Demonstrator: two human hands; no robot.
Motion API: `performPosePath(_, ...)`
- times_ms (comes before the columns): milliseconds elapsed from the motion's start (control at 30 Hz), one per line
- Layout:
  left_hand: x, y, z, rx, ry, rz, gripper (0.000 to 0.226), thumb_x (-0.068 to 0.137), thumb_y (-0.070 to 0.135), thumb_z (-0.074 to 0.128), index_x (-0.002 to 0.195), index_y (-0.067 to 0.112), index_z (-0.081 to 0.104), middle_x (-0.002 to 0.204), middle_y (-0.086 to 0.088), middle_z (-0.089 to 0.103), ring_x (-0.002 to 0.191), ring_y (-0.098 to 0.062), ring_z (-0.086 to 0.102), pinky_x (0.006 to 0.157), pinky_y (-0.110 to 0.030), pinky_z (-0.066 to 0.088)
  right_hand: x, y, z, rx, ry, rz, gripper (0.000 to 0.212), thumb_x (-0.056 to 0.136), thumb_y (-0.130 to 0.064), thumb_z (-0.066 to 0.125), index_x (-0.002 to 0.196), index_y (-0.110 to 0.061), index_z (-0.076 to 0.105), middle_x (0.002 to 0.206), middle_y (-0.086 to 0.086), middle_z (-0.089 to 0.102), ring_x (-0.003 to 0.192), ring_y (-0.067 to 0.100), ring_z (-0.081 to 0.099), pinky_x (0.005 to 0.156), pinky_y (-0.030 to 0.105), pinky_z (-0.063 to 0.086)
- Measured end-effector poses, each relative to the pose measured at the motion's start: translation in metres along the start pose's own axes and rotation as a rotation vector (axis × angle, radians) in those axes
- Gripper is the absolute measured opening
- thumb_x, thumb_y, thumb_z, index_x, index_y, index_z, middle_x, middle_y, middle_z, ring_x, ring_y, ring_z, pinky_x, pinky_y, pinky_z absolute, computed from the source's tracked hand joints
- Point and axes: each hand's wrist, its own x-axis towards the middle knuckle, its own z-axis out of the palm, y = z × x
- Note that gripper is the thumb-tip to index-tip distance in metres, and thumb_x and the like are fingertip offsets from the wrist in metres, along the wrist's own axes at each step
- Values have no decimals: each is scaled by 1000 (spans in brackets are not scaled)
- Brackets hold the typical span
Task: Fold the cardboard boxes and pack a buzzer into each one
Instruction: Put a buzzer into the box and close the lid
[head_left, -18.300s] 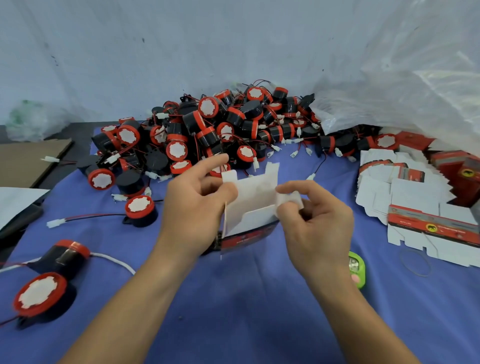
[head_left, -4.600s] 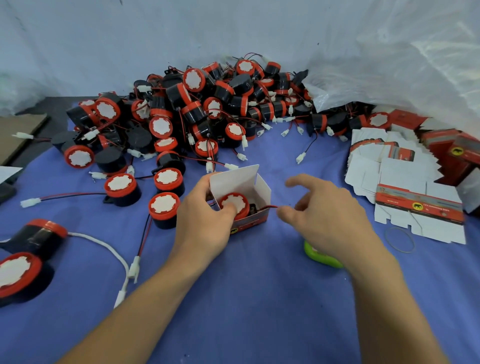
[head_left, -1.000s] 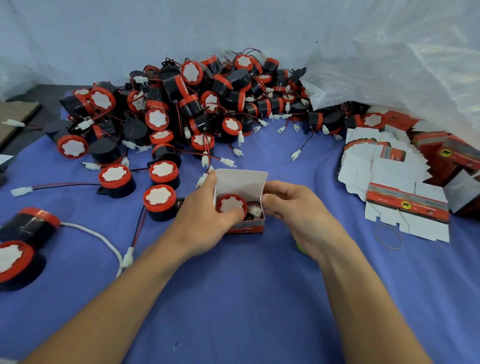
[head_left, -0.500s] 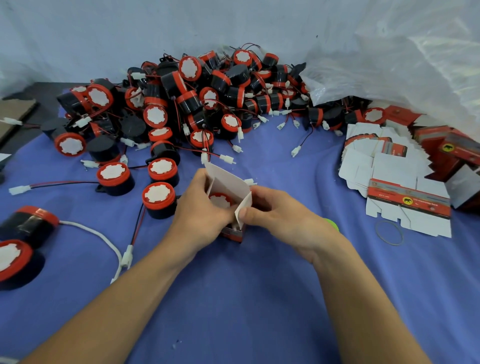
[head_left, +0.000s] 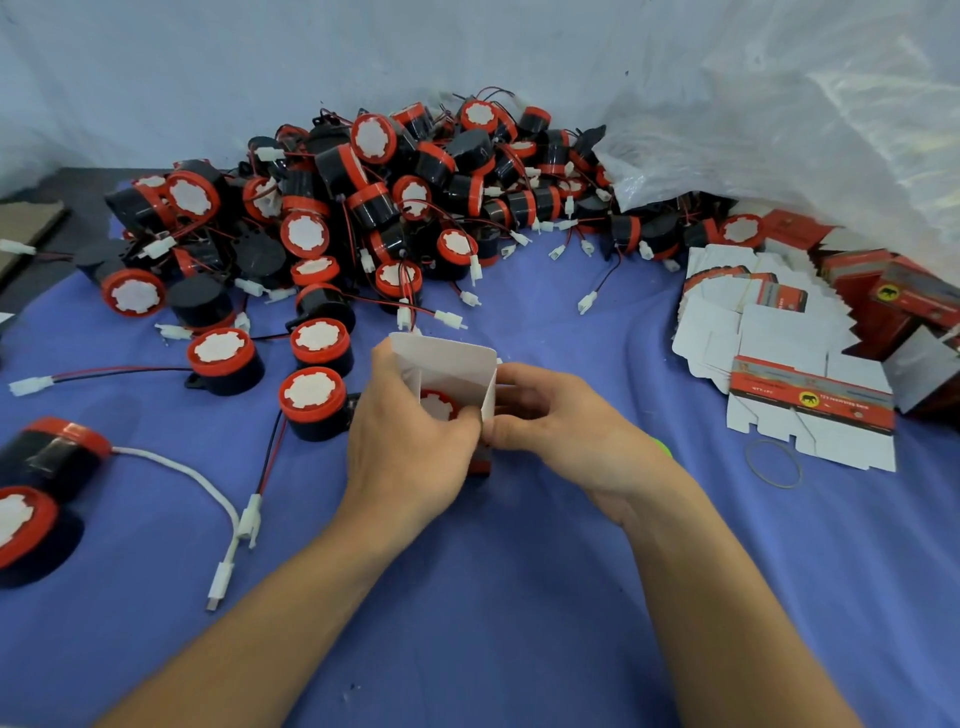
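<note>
Head view: two hands meet over one small cardboard box (head_left: 447, 358) standing on a bench (head_left: 519, 597) covered in blue cloth.
Change: a second ago the box mouth gaped, with the buzzer (head_left: 435, 404) and its white plug showing; now the side flaps are turned inward and only part of the red-rimmed buzzer shows.
Meaning: the buzzer looks packed, and closing remains, since the tall white lid flap stands upright.
Left hand (head_left: 410, 447): wraps the box's left side, thumb at the front edge.
Right hand (head_left: 561, 426): pinches the right side flap between thumb and fingers.
Edges: the lid's free edge points up and away, towards the buzzer pile (head_left: 374, 208) beyond; a loose buzzer (head_left: 311, 395) sits just beside the left hand.
Open room: bare cloth lies towards the person; flat boxes (head_left: 769, 332) and a rubber band (head_left: 774, 464) lie well to the right.
</note>
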Motion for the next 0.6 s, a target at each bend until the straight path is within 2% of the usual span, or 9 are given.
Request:
performPosePath(67,5,-1,-3,-127,-133,-40,95,61,40,78,144,47,32,113,23,62,108,-6,63,83,-28,55,1,1,-2,26,60,-16,40,94,6,63,128,-15,67,119,3,75,114,19,70,107,40,52)
performPosePath(100,6,-2,-3,-159,-171,-50,100,58,44,80,145,51,31,113,26,63,108,-1,62,87,-30,56,1,2,-2,33,89,-28,41,94,8,61,129,-14,67,119,3,75,114,19,70,107,40,52)
performPosePath(200,9,-4,-3,-135,-155,-58,92,53,51,87,133,50,41,107,28,65,103,3,63,89,-34,59,1,2,-1,33,80,-66,49,93,14,54,131,-14,66,119,0,76,115,16,70,106,37,53)
performPosePath(300,9,-6,-2,-119,-54,-69,83,54,47,93,118,48,41,102,21,65,96,0,64,77,-29,58,-2,-1,-2,80,-33,-79,57,91,18,46,133,-14,65,123,0,75,120,14,67,108,29,49)
performPosePath(400,6,-4,0,-112,19,-71,82,56,44,95,113,51,36,97,23,62,91,6,59,68,-22,50,-4,-4,-1,170,-78,-77,55,92,17,41,130,-13,68,123,3,75,120,16,67,106,24,49)
performPosePath(500,2,-2,1,-112,43,-58,85,62,35,93,113,55,28,97,26,56,91,7,54,68,-22,48,-3,-4,4,139,-15,-81,42,98,9,45,129,-10,68,120,6,75,117,20,69,105,30,52)
performPosePath(600,1,-4,2,-110,38,-50,74,66,32,91,114,45,37,96,23,58,88,6,57,64,-20,49,1,-2,9,74,69,-35,30,100,-2,58,125,-13,70,117,3,76,114,20,70,107,40,51)
